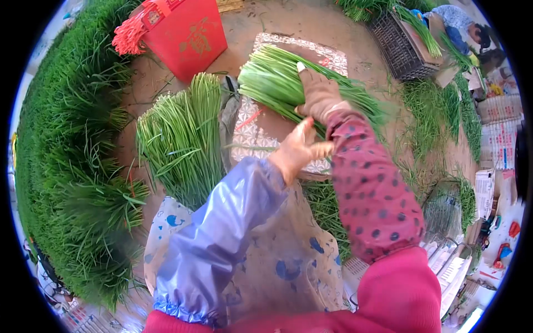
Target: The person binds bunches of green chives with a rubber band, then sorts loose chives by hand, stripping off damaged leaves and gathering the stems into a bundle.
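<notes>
Some light, even pressure should suit the green stalks (269,77) under the right hand (322,95), whether clamped I cannot tell, the left hand (301,151) having its grip apart.

The bundle (275,83) lies on a board (267,132), left of a crate (392,45).

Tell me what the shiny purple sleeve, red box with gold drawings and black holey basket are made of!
Purple sleeve: probably glossy plastic or coated cloth; it shines and creases.
Red box: perhaps smooth card or plastic; its walls look flat.
Black basket: likely dull plastic; its lattice looks regular.
</notes>
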Demonstrator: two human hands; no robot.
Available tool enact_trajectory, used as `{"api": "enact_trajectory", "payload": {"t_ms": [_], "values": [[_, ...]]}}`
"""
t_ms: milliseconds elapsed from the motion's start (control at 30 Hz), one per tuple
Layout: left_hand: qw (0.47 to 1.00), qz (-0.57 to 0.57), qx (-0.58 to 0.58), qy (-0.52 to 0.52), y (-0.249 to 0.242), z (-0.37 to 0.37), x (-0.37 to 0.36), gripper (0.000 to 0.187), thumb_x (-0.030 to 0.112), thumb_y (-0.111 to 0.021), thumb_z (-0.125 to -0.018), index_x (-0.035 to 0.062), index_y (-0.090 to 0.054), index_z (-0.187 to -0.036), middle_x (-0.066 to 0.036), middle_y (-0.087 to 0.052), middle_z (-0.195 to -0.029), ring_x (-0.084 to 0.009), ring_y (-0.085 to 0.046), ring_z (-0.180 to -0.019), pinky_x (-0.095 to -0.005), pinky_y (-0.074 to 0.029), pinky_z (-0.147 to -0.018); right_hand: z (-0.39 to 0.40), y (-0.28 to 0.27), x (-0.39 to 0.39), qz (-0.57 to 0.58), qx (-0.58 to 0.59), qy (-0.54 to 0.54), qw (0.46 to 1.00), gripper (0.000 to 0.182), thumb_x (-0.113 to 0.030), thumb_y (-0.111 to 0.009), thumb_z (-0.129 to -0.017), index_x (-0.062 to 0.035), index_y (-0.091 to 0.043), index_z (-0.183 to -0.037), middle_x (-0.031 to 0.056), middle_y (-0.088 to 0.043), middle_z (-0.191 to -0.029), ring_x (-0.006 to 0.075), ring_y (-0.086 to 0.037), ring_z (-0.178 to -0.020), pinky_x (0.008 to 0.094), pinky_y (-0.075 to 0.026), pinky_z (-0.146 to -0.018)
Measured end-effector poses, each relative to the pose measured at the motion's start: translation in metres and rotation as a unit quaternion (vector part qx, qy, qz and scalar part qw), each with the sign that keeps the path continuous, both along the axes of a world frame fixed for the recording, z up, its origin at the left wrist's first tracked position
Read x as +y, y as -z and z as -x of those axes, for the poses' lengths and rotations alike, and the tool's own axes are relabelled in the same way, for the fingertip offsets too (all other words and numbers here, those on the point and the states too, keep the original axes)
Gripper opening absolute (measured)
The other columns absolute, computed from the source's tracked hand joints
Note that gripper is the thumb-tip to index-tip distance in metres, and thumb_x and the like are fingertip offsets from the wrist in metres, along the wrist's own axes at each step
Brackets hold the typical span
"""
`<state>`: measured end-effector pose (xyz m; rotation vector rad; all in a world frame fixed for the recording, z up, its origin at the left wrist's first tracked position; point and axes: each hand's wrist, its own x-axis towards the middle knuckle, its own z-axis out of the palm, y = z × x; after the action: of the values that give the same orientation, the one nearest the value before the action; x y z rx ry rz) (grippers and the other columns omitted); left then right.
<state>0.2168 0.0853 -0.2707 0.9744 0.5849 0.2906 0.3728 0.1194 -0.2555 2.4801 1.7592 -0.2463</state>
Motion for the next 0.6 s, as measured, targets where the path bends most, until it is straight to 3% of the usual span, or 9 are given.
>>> {"api": "enact_trajectory", "payload": {"t_ms": [33,67,100,200,267,367,400,467,600], "values": [[0.986,-0.143,0.049,0.075,-0.009,0.018,0.007,0.093,0.021,-0.083,-0.072,-0.0061,-0.027,-0.142,-0.02,-0.045,-0.137,-0.0292,-0.04,-0.131,-0.0398,-0.036,-0.107,0.017,0.008,-0.001,0.009,-0.034,0.033,0.999,0.098,-0.04,-0.077,-0.069,-0.0096,-0.023,-0.146,0.0096,-0.037,-0.143,0.0265,-0.036,-0.133,0.0432,-0.028,-0.107],[0.986,-0.138,0.052,0.08,-0.002,0.027,0.014,0.093,0.021,-0.083,-0.072,-0.0061,-0.027,-0.142,-0.02,-0.045,-0.137,-0.0292,-0.04,-0.131,-0.0398,-0.036,-0.107,0.014,0.011,-0.002,0.015,-0.031,0.037,0.999,0.098,-0.04,-0.077,-0.069,-0.0096,-0.023,-0.146,0.0096,-0.037,-0.143,0.0265,-0.036,-0.133,0.0432,-0.028,-0.107],[0.936,-0.343,0.043,0.063,0.002,0.032,0.024,0.092,0.022,-0.083,-0.07,-0.0032,-0.031,-0.142,-0.021,-0.044,-0.138,-0.031,-0.04,-0.131,-0.0403,-0.034,-0.108,0.006,0.012,0.001,-0.011,-0.003,0.028,1.0,0.095,-0.039,-0.075,-0.071,-0.0109,-0.024,-0.146,0.01,-0.039,-0.142,0.0268,-0.037,-0.133,0.0435,-0.027,-0.108],[0.68,-0.703,0.186,0.097,-0.025,0.023,0.047,0.096,0.027,-0.081,-0.066,0.007,-0.031,-0.145,-0.017,-0.039,-0.143,-0.0321,-0.034,-0.136,-0.043,-0.026,-0.112,-0.012,0.015,0.006,-0.006,0.062,0.044,0.997,0.092,-0.039,-0.071,-0.072,-0.0149,-0.022,-0.146,0.0096,-0.034,-0.145,0.0286,-0.03,-0.136,0.0535,-0.021,-0.11],[0.482,-0.807,0.317,0.126,-0.014,0.002,0.055,0.112,0.031,-0.078,-0.066,0.0143,-0.007,-0.151,-0.007,-0.023,-0.154,-0.0249,-0.014,-0.145,-0.0514,-0.014,-0.115,-0.011,0.02,0.003,-0.031,0.082,0.05,0.995,0.092,-0.038,-0.071,-0.072,-0.0142,-0.022,-0.146,0.0098,-0.034,-0.145,0.0283,-0.031,-0.136,0.0515,-0.023,-0.109],[0.392,-0.84,0.351,0.129,0.006,-0.035,0.092,0.118,0.022,-0.079,-0.064,0.0157,0.0,-0.152,-0.005,-0.013,-0.157,-0.0229,-0.007,-0.146,-0.0532,-0.008,-0.115,-0.011,0.015,0.005,-0.021,0.055,0.036,0.998,0.088,-0.038,-0.076,-0.066,-0.014,-0.031,-0.138,0.0082,-0.043,-0.135,0.0277,-0.037,-0.13,0.0478,-0.028,-0.105],[0.364,-0.845,0.367,0.14,0.016,-0.046,0.103,0.12,0.019,-0.08,-0.063,0.016,0.001,-0.151,-0.003,-0.01,-0.158,-0.0222,-0.005,-0.146,-0.0534,-0.007,-0.115,-0.01,0.017,-0.003,-0.058,0.044,0.026,0.997,0.088,-0.038,-0.077,-0.065,-0.0143,-0.033,-0.137,0.0079,-0.044,-0.133,0.0277,-0.039,-0.129,0.0477,-0.028,-0.105],[0.438,-0.788,0.381,0.207,0.013,-0.063,0.128,0.138,0.016,-0.088,-0.051,0.0193,0.006,-0.151,-0.005,-0.01,-0.158,-0.022,-0.007,-0.146,-0.055,-0.009,-0.115,-0.004,-0.001,0.002,-0.039,0.054,0.029,0.997,0.098,-0.038,-0.08,-0.063,-0.0079,-0.028,-0.14,0.0132,-0.042,-0.136,0.0306,-0.038,-0.13,0.0448,-0.029,-0.107],[0.471,-0.745,0.397,0.256,0.002,-0.079,0.144,0.142,0.02,-0.091,-0.047,0.0198,0.005,-0.151,-0.007,-0.018,-0.156,-0.0239,-0.014,-0.145,-0.0562,-0.014,-0.114,-0.006,-0.003,0.013,0.005,0.048,0.041,0.998,0.099,-0.036,-0.079,-0.064,-0.0071,-0.026,-0.142,0.0143,-0.041,-0.137,0.0321,-0.037,-0.13,0.0463,-0.03,-0.106]]}}
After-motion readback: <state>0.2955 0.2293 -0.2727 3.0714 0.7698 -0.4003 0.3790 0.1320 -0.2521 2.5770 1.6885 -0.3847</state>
